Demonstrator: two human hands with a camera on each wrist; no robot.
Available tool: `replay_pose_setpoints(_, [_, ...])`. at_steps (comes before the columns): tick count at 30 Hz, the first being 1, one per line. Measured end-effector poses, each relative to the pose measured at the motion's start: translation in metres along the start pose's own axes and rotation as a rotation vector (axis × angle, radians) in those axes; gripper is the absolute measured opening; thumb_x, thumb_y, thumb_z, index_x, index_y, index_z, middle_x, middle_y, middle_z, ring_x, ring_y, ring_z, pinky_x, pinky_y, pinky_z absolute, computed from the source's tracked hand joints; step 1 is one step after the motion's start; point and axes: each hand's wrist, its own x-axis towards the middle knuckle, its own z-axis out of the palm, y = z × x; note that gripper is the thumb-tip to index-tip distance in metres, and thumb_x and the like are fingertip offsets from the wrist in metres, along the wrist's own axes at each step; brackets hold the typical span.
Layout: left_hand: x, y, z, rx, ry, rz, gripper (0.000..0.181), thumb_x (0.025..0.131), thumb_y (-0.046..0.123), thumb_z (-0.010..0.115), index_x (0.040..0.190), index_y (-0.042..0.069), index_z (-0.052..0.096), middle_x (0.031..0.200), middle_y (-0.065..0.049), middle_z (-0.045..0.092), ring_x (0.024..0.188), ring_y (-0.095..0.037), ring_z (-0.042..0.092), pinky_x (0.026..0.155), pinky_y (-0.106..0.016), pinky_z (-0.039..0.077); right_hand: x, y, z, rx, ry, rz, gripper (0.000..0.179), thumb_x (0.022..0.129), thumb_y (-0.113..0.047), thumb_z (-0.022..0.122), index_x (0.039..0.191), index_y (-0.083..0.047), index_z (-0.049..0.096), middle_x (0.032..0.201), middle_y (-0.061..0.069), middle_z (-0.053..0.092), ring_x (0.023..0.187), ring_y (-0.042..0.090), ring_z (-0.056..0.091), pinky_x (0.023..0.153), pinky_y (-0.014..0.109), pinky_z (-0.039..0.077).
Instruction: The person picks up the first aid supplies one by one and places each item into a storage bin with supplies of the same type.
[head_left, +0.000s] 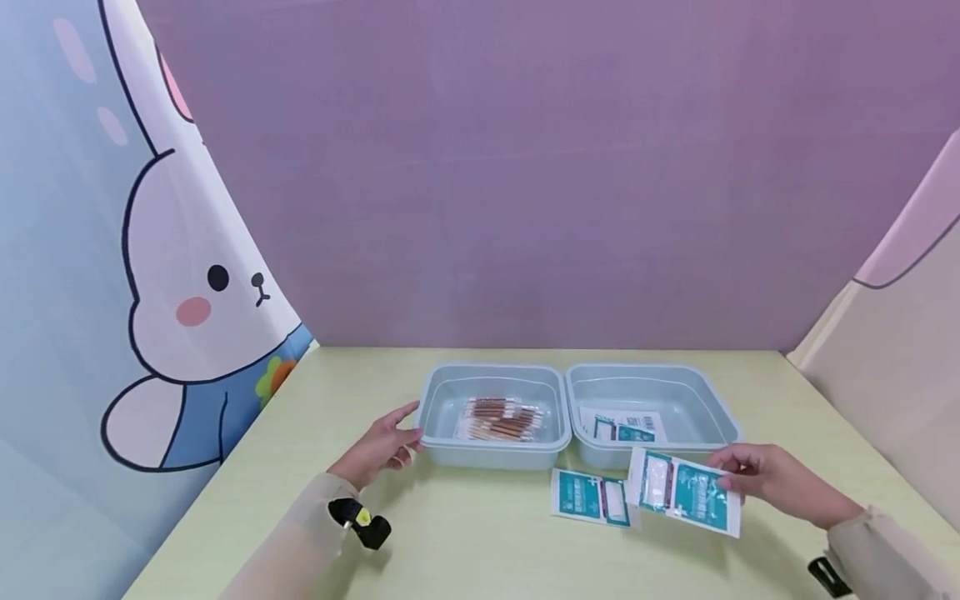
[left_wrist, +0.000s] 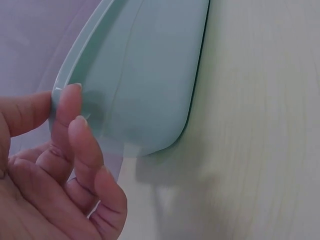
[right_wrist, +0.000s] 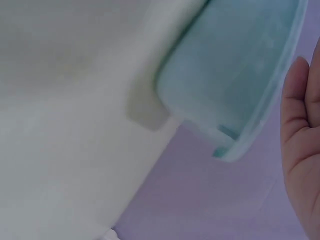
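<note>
My left hand point(head_left: 380, 446) grips the left end of a pale blue plastic basin point(head_left: 487, 457). In the left wrist view the thumb lies against the basin's rim and the fingers point(left_wrist: 67, 112) bend by its outer wall. Several brown-stemmed cotton swabs point(head_left: 506, 421) in clear packs lie inside. My right hand point(head_left: 772, 479) pinches a white and teal dressing packet point(head_left: 701, 496) in front of a second blue basin point(head_left: 720, 417). Only part of that hand shows in the right wrist view, without the packet's face. Below the basins lies a similar packet point(head_left: 581, 497), partly overlapped by the held one.
The second basin holds dressing packets point(head_left: 626, 427) lying flat. Both basins stand side by side on a pale yellow table point(head_left: 465, 542). A purple cloth point(head_left: 525, 183) rises behind it, and a cloth with a rabbit print point(head_left: 202, 250) hangs at the left.
</note>
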Motion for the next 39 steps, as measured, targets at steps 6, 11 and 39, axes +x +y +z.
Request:
replay_pose_setpoints(6, [0.0, 0.003, -0.001, 0.022, -0.006, -0.043, 0.06, 0.099, 0.015, 0.053, 0.152, 0.011, 0.026, 0.077, -0.006, 0.064, 0.056, -0.016, 0.048, 0.057, -0.028, 0.035, 0.018, -0.013, -0.015, -0.087, 0.051, -0.008, 0.012, 0.09, 0.006, 0.058, 0.1, 0.013, 0.061, 0.083, -0.005, 0.065, 0.074, 0.003, 0.061, 0.062, 0.026, 0.052])
replay_pose_setpoints(11, [0.0, 0.003, -0.002, 0.027, -0.009, -0.05, 0.061, 0.099, 0.016, 0.053, 0.153, 0.012, 0.025, 0.076, -0.005, 0.066, 0.055, -0.016, 0.048, 0.057, -0.028, 0.035, 0.033, -0.021, -0.026, -0.16, 0.096, 0.056, 0.016, 0.091, 0.002, 0.06, 0.103, 0.012, 0.062, 0.081, -0.003, 0.064, 0.072, 0.003, 0.059, 0.061, 0.026, 0.051])
replay_pose_setpoints(39, [-0.001, 0.002, -0.001, 0.004, -0.012, -0.049, 0.06, 0.099, 0.015, 0.052, 0.153, 0.012, 0.025, 0.073, -0.003, 0.067, 0.055, -0.016, 0.047, 0.056, -0.027, 0.034, 0.111, -0.037, -0.051, -0.266, 0.109, 0.278, 0.029, 0.092, -0.009, 0.062, 0.117, 0.005, 0.062, 0.084, 0.005, 0.062, 0.076, 0.022, 0.059, 0.084, 0.051, 0.047])
